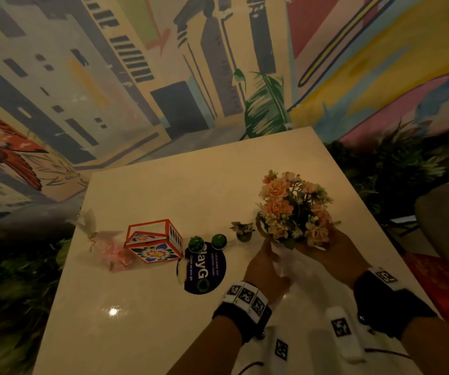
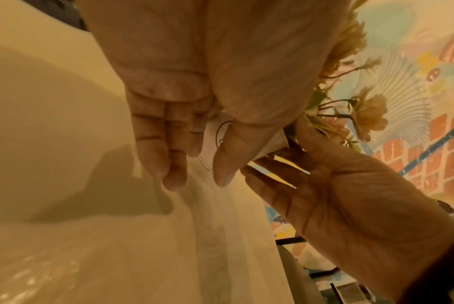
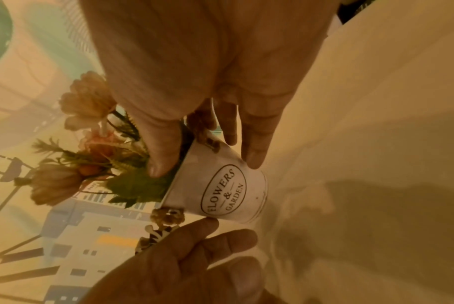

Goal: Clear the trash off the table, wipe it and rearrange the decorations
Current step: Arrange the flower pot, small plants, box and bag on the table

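Observation:
A white pot (image 3: 220, 189) labelled FLOWERS & GARDEN holds pink artificial flowers (image 1: 293, 209) at the right side of the pale table (image 1: 163, 320). My right hand (image 1: 323, 247) grips it, thumb on the rim among the leaves and fingers (image 3: 254, 148) behind the wall. My left hand (image 1: 266, 255) sits close on the other side, fingers fairly straight, one fingertip (image 3: 207, 223) touching the pot's edge. In the left wrist view the pot (image 2: 212, 135) shows between my thumb and fingers. Its base sits at the tabletop; I cannot tell if it rests there.
Left of the pot stand a small succulent (image 1: 242, 231), two green cactus pieces (image 1: 196, 243) on a round dark sticker (image 1: 207, 274), and a red-framed floral box (image 1: 153, 242). A pink cellophane bundle (image 1: 115, 255) and crumpled white wrapper (image 1: 88, 220) lie near the left edge. Plants surround the table.

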`<control>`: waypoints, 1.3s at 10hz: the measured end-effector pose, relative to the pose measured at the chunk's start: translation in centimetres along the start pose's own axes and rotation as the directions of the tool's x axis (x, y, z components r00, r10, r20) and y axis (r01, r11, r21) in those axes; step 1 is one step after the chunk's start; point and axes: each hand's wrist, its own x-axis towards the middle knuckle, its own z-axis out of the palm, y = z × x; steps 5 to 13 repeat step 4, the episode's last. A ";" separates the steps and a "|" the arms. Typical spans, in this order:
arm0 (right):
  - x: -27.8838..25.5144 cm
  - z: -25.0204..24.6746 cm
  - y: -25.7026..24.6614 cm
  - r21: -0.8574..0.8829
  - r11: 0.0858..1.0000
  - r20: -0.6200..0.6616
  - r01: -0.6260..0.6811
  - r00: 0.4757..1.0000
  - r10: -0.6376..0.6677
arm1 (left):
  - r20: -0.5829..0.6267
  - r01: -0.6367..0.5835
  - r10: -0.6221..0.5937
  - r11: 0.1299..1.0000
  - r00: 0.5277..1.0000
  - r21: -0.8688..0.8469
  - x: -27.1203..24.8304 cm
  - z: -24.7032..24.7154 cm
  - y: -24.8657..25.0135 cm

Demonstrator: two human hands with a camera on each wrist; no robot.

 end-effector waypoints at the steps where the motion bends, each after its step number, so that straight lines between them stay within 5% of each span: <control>1: 0.5 0.1 -0.1 0.027 1.000 -0.005 0.013 1.000 -0.013 | -0.028 0.004 -0.005 1.000 1.000 -0.031 0.3 -0.2 0.4; 4: 0.8 -1.1 -0.1 -0.112 0.993 0.031 0.024 0.999 -0.020 | -0.048 0.009 -0.006 0.998 0.999 0.060 -0.4 -0.9 1.0; 13: 0.8 -1.1 -0.1 -0.112 0.993 0.031 0.024 0.999 -0.020 | -0.048 0.009 -0.006 0.998 0.999 0.060 -0.4 -0.9 1.0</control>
